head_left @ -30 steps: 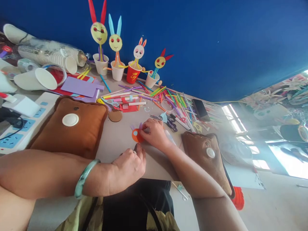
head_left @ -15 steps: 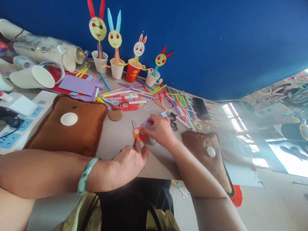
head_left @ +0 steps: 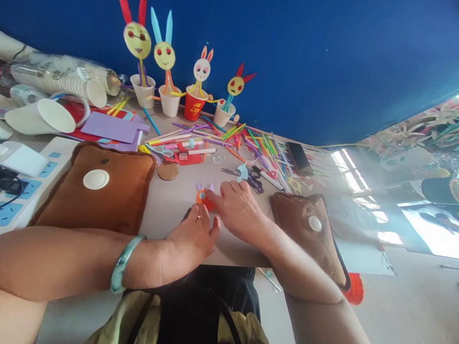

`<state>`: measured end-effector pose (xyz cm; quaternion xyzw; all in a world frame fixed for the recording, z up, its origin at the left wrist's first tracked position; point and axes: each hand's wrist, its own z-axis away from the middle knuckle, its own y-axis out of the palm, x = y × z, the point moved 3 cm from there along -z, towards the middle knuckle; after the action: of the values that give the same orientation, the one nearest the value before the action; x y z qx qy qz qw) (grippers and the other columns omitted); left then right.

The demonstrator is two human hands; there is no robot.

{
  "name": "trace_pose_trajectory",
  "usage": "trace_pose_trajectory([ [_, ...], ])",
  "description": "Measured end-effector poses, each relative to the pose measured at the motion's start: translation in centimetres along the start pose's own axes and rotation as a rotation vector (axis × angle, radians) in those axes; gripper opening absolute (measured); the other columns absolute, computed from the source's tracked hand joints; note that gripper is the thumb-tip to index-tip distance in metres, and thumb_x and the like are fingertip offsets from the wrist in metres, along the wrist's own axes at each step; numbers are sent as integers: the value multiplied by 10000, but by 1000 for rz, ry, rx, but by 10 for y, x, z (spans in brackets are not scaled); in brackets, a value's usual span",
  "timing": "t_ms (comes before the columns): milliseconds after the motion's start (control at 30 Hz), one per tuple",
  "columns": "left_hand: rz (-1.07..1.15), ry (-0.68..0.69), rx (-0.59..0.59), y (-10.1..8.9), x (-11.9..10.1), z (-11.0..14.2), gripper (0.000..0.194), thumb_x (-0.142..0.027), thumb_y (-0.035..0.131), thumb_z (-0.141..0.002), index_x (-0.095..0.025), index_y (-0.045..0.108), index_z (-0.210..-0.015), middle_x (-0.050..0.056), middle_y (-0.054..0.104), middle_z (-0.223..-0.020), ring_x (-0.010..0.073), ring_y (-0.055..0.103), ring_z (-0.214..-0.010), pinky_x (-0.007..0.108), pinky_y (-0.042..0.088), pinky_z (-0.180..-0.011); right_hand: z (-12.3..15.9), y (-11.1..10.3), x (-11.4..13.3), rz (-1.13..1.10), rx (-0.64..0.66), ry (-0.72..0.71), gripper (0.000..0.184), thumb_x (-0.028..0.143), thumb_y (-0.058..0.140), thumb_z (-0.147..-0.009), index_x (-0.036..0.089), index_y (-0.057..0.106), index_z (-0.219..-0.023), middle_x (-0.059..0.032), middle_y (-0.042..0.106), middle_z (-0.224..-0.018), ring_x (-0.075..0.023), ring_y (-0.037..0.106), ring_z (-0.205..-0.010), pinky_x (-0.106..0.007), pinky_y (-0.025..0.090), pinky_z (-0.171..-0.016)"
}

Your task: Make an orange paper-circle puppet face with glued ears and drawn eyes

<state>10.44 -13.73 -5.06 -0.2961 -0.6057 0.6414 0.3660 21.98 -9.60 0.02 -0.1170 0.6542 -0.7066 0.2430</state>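
Note:
A small orange paper disc [head_left: 203, 199] with a pale eye and two lilac ears lies on the grey table [head_left: 172, 205]. My right hand [head_left: 239, 210] rests over its right edge, fingers curled down and pressing on it. My left hand [head_left: 191, 239], with a ring and a green bangle at the wrist, lies just below the disc, fingers curled, its fingertips touching the table near the disc. What is under the fingers stays hidden.
Two brown cushions [head_left: 96, 184] [head_left: 311, 229] flank my hands. Behind lie coloured straws [head_left: 247, 138], scissors [head_left: 251, 179], a phone [head_left: 299, 160], a brown disc [head_left: 168, 171], purple paper [head_left: 111, 128], stacked cups [head_left: 71, 81] and bunny figures in cups [head_left: 195, 102] against a blue wall.
My right hand lifted the orange disc slightly, then set it back down and now presses on it. My left hand slid a little toward the disc. The view drifted upward.

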Motion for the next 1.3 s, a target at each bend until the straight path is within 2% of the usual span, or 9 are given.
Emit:
trace_pose_trajectory([
  [333, -110, 16, -96, 0, 1, 5, 695, -586, 605, -882, -64, 588, -1342, 319, 634, -1250, 443, 596, -1198, 547, 394, -1006, -11, 7, 1, -97, 12, 5, 379, 183, 526, -908, 198, 656, -1264, -150, 606, -976, -288, 521, -938, -395, 282, -778],
  [433, -81, 21, -98, 2, 1, 5, 684, -578, 601, -890, -81, 576, -1359, 320, 608, -1297, 435, 595, -1204, 546, 402, -995, -9, -5, -15, -304, -221, 74, 328, 231, 526, -919, 213, 655, -1221, -100, 635, -987, -244, 561, -942, -382, 334, -836],
  [600, -72, 10, -125, 8, 0, 6, 671, -572, 594, -899, -93, 573, -1368, 334, 588, -1309, 440, 588, -1202, 558, 386, -998, 8, -29, -78, -493, -859, 472, 158, 327, 579, -894, 201, 646, -962, -26, 637, -798, -172, 567, -719, -372, 431, -789],
  [733, -79, 5, -107, 10, 1, 4, 668, -570, 597, -902, -107, 565, -1383, 313, 598, -1311, 434, 577, -1224, 560, 363, -1025, 21, -39, -114, -563, -996, 602, 176, 368, 603, -871, 203, 616, -809, -3, 628, -719, -138, 537, -635, -293, 424, -628],
  [833, -37, 11, -73, 10, 2, 2, 648, -554, 585, -917, -107, 566, -1386, 314, 599, -1314, 434, 577, -1227, 563, 363, -1022, 27, -42, -122, -549, -838, 630, 184, 355, 594, -865, 194, 643, -793, -3, 642, -686, -134, 538, -610, -276, 411, -599],
  [967, 1, 11, -59, 9, 2, 1, 666, -559, 595, -911, -103, 558, -1395, 319, 586, -1331, 445, 579, -1216, 567, 368, -1003, 33, -27, -118, -378, -319, 658, 166, 345, 631, -828, 200, 710, -825, -15, 680, -689, -168, 592, -647, -288, 404, -625],
  [1067, -48, 36, -92, 8, 1, 2, 657, -538, 595, -916, -87, 552, -1391, 312, 601, -1305, 439, 594, -1188, 554, 366, -1002, 39, -3, -123, -138, -29, 742, 259, 365, 603, -861, 207, 731, -1022, -76, 734, -897, -245, 659, -828, -322, 435, -691],
  [1167, -106, 62, -140, 6, 2, 5, 627, -511, 568, -938, -55, 554, -1368, 318, 620, -1250, 417, 627, -1120, 534, 374, -980, 39, 23, -138, 20, 80, 767, 335, 337, 555, -903, 180, 703, -1159, -170, 679, -1154, -315, 645, -1036, -369, 468, -794],
  [1300, -154, 77, -179, 1, 3, 8, 621, -518, 539, -948, -29, 561, -1329, 317, 639, -1182, 387, 645, -1036, 500, 399, -919, 32, 53, -161, 43, 137, 740, 329, 234, 515, -912, 149, 695, -1175, -202, 651, -1189, -342, 606, -1134, -408, 473, -877],
])
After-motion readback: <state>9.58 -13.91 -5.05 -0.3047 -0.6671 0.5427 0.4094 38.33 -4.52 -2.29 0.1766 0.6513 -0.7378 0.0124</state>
